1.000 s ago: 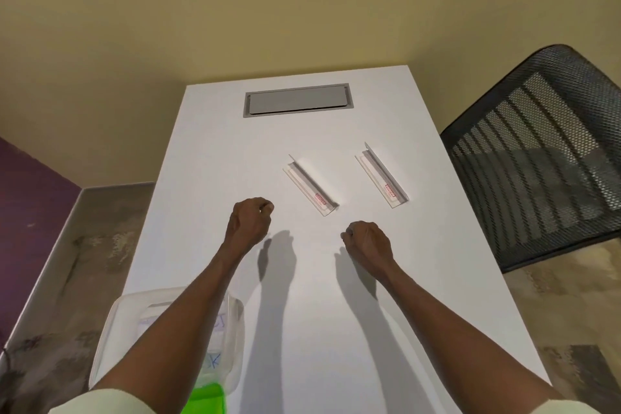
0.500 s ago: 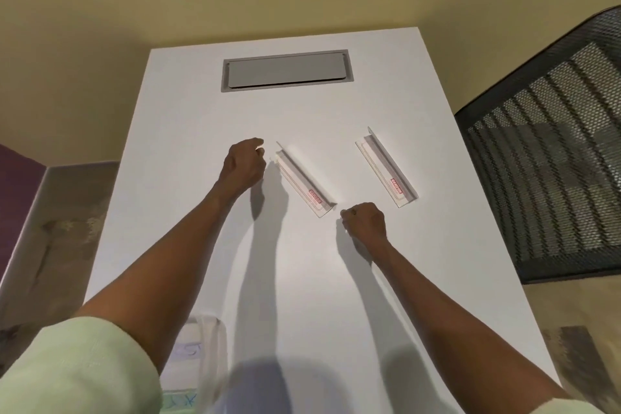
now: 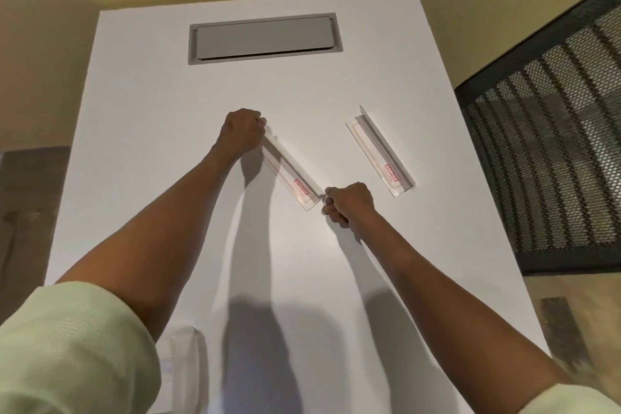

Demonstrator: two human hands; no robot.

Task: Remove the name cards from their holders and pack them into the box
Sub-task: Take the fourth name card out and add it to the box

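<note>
Two clear name card holders with white cards lie on the white table (image 3: 141, 104). The left holder (image 3: 290, 175) runs diagonally between my hands. My left hand (image 3: 243, 131) is closed over its far end. My right hand (image 3: 349, 203) is curled in a fist with the fingertips pinching its near corner. The right holder (image 3: 381, 153) lies untouched, a little right of my right hand. A corner of the clear plastic box (image 3: 183, 363) shows at the bottom left, mostly hidden by my left sleeve.
A grey cable hatch (image 3: 265, 39) is set into the table's far end. A black mesh chair (image 3: 554, 151) stands close to the table's right edge. Floor shows past the left edge and the right edge.
My head has leaned forward over the table. My left hand has reached out to the far end of the left holder and closed on it. My right hand has moved up to its near corner.
</note>
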